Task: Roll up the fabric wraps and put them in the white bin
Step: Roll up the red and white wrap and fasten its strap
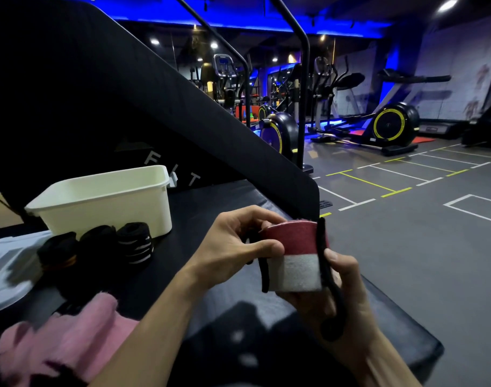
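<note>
Now red-white wrap (293,255) held between both hands: left hand (233,247), right hand (342,291).

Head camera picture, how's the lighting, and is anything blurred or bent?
Head view: dim, with blue ceiling light and white spots; the pink cloth at lower left is blurred, the red and white wrap between both hands is fairly sharp; wide-angle curving shows in the floor lines.

Single head-worn wide-angle view, looking forward and down, close over padded bench (211,208)
</note>
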Demonstrator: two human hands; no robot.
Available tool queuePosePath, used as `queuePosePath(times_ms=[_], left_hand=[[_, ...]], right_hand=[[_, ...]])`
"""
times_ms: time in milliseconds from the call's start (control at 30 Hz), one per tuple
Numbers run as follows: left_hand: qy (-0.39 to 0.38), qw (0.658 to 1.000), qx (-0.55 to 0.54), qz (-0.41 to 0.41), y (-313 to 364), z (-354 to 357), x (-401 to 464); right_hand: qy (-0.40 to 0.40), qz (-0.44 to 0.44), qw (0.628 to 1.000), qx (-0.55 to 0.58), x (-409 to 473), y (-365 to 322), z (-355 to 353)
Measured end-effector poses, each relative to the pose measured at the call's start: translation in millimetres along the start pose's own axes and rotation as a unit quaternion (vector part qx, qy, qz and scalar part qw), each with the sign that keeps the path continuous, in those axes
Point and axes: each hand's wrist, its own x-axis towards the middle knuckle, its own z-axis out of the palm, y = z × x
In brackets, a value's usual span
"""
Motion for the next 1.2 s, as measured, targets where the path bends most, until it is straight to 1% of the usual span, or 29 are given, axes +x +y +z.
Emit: queuePosePath(times_ms=[100,200,300,400,500,533,567,600,667,700,767,800,867,967,1033,1133,1200], left_hand=[[-0.004,1.000,0.013,-0.019,-6,-2,0],[-0.021,0.999,0.019,-0.045,-6,-7,-1],[-0.001,0.999,0.019,-0.046,-5,-8,-2],[0.025,0.998,0.041,-0.041,-3,-8,-3],[0.046,0.997,0.066,-0.021,-1,-8,-2],[0.057,0.995,0.078,-0.013,-1,-8,-2],[0.065,0.994,0.090,-0.006,-2,-8,-1],[0.071,0.992,0.105,-0.001,-3,-7,-1],[0.080,0.985,0.150,0.003,-6,-4,-1],[0.085,0.981,0.175,0.004,-8,-2,0],[0.095,0.973,0.210,0.009,-9,2,0],[0.100,0.972,0.213,0.013,-9,3,1],[0.100,0.970,0.219,0.028,-9,2,2],[0.079,0.952,0.288,0.066,-15,0,2],[0.063,0.948,0.305,0.066,-22,0,1],[0.045,0.945,0.320,0.057,-33,3,0],[0.034,0.942,0.329,0.054,-37,6,-1]], right_hand=[[-0.027,0.011,0.998,0.051,1,1,1],[-0.037,0.026,0.997,0.056,1,2,-1],[-0.026,0.023,0.999,0.036,3,0,-2],[0.015,-0.001,0.999,-0.042,4,0,-1],[0.091,-0.054,0.988,-0.109,7,1,-1],[0.113,-0.077,0.980,-0.145,7,2,-2],[0.129,-0.105,0.963,-0.212,7,5,-3],[0.141,-0.131,0.935,-0.299,6,8,-7],[0.153,-0.152,0.860,-0.462,4,10,-11],[0.162,-0.154,0.832,-0.508,4,11,-11],[0.173,-0.173,0.795,-0.556,2,11,-12],[0.170,-0.181,0.784,-0.569,1,10,-12],[0.156,-0.173,0.780,-0.581,1,8,-14],[0.134,-0.153,0.760,-0.617,-1,5,-18],[0.144,-0.147,0.752,-0.626,-1,5,-17],[0.163,-0.134,0.723,-0.658,-4,6,-16],[0.174,-0.120,0.712,-0.670,-3,11,-17]])
